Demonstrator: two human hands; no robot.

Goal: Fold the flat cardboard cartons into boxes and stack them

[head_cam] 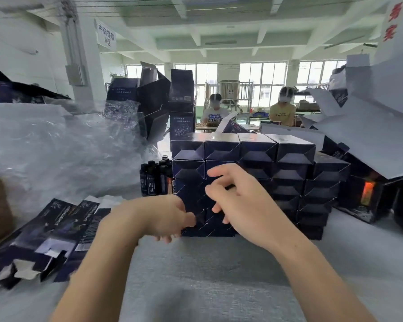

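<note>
a packing factory floor: stacked boxes point(242, 159), flat cartons point(44, 240), workers point(215, 110) at benches, concrete-beamed ceiling point(219, 24)

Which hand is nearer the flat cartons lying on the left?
Left. The left hand is at the lower-left corner of the box stack, beside the flat cartons; the right hand is farther right, in front of it.

Stacked boxes point(254, 159) centre on table point(207, 263); flat cartons point(44, 240) left; bottles point(156, 177) just left of stack; both hands before it.
</note>
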